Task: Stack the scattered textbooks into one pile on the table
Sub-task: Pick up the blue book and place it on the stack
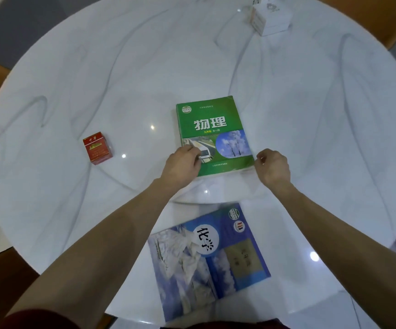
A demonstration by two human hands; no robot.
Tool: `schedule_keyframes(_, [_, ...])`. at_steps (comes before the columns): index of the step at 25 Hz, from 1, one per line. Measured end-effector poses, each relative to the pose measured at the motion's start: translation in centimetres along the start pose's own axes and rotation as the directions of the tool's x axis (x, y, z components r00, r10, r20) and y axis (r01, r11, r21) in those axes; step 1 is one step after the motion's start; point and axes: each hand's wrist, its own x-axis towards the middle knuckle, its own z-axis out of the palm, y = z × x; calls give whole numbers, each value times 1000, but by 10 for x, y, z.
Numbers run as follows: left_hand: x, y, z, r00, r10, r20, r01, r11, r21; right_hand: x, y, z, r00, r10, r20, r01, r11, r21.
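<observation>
Green book [212, 136] flat between hands, squared on table [97, 79]. Left hand [182, 162] curled, fingers on near-left corner; right hand [271, 166] loosely curled at near-right corner, contact unclear — likely for two-sided lift. Blue book [210, 260] nearer body, between forearms, unstacked. Red box [97, 148] left of left hand.

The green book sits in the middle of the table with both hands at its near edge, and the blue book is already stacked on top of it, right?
Not quite. The head view shows the blue book lying apart on the table, nearer the person, not on the green book. The left hand and right hand are at its near corners.
</observation>
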Motion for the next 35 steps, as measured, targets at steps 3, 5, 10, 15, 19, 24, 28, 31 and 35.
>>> schedule_keyframes(3, [-19,2,2,992,104,72,-106,994,22,-45,14,4,1000,8,-29,-7,1000,26])
schedule_keyframes(5, [-32,3,6,980,161,116,-166,986,34,-77,25,9,999,32,-43,-29,998,61])
schedule_keyframes(10, [-69,1,26,948,221,228,-232,973,21,-150,59,24,981,191,-16,-188,975,121])
schedule_keyframes(15, [-99,-9,51,918,216,333,-246,968,50,-214,80,41,914,398,70,-403,881,248])
schedule_keyframes(19, [-112,-16,66,914,132,384,-182,978,98,-255,86,61,780,590,208,-619,680,392])
schedule_keyframes(24, [-106,-17,75,931,73,357,-83,997,12,-269,68,69,496,669,554,-828,171,535])
schedule_keyframes(28, [-99,-21,78,937,35,348,-14,998,-63,-270,44,80,371,569,734,-865,-75,495])
schedule_keyframes(31, [-98,-22,75,916,5,402,64,985,-158,-270,38,91,372,583,722,-838,-124,532])
schedule_keyframes(35, [-100,-27,65,873,132,469,93,900,-427,-270,41,100,374,610,699,-828,-119,547])
